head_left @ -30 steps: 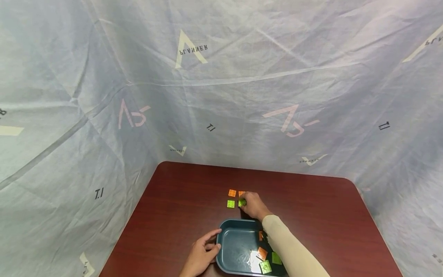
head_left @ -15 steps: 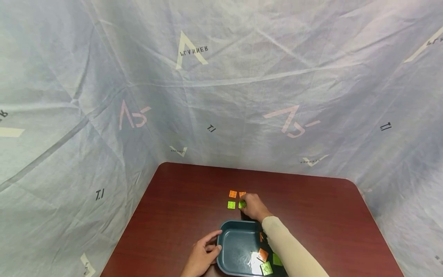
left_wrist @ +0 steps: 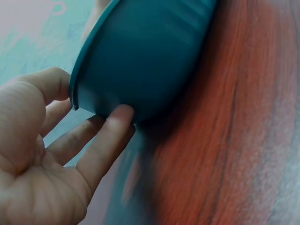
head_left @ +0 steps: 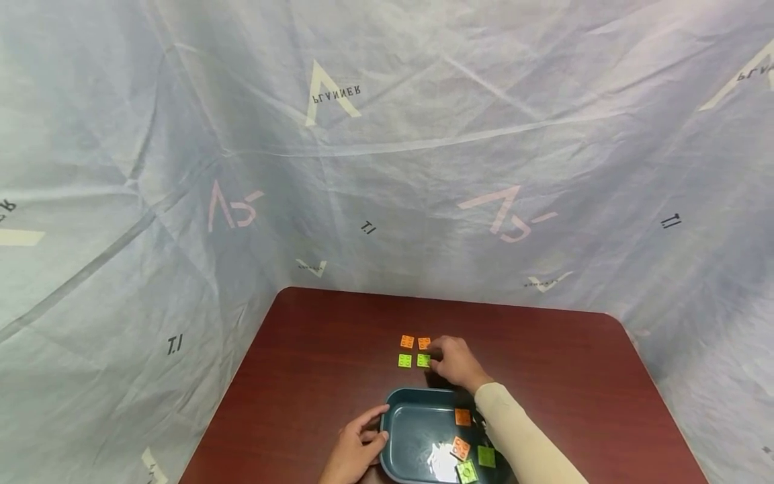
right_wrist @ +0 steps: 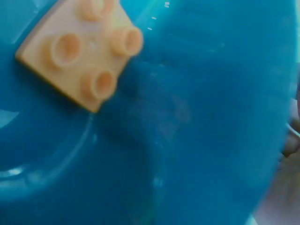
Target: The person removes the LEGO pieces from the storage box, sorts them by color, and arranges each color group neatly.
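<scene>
My left hand [head_left: 353, 447] grips the left side of a dark teal tray [head_left: 417, 390]. In the left wrist view one finger bends at the tray's rim while another fingertip [left_wrist: 121, 115] presses its outer wall. Beyond the tray, my right hand [head_left: 457, 363] is beside a lime-green toy brick [head_left: 422, 361], thumb and finger parted at its right edge. That brick lies flat, with a second green brick [head_left: 404, 361] to its left. Two orange bricks, a left one [head_left: 407, 341] and a right one [head_left: 424, 343], form the row behind.
Inside the tray lie an orange brick [head_left: 462, 417], another orange brick [right_wrist: 79, 51], a green brick [head_left: 486, 456] and a lighter green brick [head_left: 467, 472]. All this is on a dark red wooden table [head_left: 302, 376], with a printed grey cloth [head_left: 399, 222] hanging behind.
My right hand has let go of the right green brick and drawn slightly right, uncovering it and the orange brick behind. The right sleeve also shifted right. My left hand stays on the tray.
</scene>
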`<state>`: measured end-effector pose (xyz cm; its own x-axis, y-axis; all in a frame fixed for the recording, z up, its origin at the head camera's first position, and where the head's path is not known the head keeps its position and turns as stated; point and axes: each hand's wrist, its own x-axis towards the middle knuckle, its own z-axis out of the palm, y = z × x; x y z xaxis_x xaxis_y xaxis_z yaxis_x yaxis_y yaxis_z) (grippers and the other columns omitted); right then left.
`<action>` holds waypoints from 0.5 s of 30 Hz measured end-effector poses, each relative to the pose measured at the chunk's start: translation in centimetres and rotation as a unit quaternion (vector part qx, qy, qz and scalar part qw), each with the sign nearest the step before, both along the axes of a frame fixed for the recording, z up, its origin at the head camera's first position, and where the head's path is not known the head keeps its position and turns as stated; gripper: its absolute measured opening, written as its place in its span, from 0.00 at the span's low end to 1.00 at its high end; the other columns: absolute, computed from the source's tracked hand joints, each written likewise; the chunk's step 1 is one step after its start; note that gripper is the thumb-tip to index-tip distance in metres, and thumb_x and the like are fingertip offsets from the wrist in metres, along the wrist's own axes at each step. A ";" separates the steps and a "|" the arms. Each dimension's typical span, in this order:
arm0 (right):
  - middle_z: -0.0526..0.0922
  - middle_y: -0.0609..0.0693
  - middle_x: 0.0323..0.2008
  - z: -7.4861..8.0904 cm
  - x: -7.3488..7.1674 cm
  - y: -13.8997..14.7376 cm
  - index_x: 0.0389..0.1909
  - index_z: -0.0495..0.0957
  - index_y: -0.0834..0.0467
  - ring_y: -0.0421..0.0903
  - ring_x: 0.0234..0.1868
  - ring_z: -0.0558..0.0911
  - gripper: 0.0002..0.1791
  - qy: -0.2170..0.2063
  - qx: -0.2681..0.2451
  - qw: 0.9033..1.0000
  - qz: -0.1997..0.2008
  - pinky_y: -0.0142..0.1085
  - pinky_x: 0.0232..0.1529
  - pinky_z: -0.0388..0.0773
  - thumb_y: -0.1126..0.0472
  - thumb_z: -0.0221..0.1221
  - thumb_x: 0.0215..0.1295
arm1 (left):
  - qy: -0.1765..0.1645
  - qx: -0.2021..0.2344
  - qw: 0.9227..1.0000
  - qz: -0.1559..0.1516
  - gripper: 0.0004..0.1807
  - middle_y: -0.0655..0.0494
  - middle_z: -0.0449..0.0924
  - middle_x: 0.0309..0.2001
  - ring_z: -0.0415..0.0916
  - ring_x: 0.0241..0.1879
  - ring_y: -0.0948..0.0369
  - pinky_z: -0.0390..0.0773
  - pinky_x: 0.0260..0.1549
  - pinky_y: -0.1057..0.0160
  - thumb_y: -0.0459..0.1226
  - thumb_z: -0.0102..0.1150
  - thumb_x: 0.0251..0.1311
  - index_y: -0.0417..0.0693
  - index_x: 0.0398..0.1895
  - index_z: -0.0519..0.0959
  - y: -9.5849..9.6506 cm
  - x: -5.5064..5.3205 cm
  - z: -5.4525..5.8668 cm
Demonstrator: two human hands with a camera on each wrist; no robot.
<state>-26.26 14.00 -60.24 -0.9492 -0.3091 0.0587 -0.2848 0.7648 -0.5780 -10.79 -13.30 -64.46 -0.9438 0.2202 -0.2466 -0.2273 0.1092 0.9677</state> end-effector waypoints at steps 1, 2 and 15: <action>0.87 0.52 0.50 0.3 0.1 0.1 0.53 0.88 0.58 0.52 0.52 0.86 0.16 0.003 -0.001 1.000 -0.001 0.53 0.53 0.87 0.61 0.73 0.65 | -0.002 0.000 1.000 -0.001 0.27 0.40 0.81 0.64 0.89 0.51 0.51 0.91 0.34 0.56 0.39 0.68 0.70 0.59 0.72 0.78 0.0 0.0 0.0; 0.87 0.52 0.50 0.6 0.1 0.2 0.53 0.88 0.59 0.53 0.52 0.86 0.17 0.005 -0.002 1.000 -0.003 0.53 0.53 0.87 0.61 0.73 0.65 | -0.002 0.000 1.000 -0.003 0.27 0.39 0.81 0.65 0.89 0.51 0.51 0.91 0.35 0.56 0.39 0.68 0.70 0.60 0.72 0.78 -0.1 0.0 0.1; 0.89 0.51 0.52 3.3 1.8 1.5 0.54 0.89 0.57 0.49 0.49 0.88 0.17 0.009 -0.039 0.999 -0.005 0.49 0.49 0.88 0.60 0.74 0.65 | 0.000 -0.005 1.000 -0.011 0.27 0.38 0.78 0.68 0.88 0.52 0.53 0.91 0.34 0.57 0.40 0.67 0.71 0.60 0.72 0.78 -0.1 0.1 0.1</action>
<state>-24.46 15.49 -56.98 -0.9509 -0.2931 0.0996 -0.2881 0.7199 -0.6315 -10.72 -13.39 -64.38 -0.9387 0.2379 -0.2496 -0.2255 0.1242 0.9663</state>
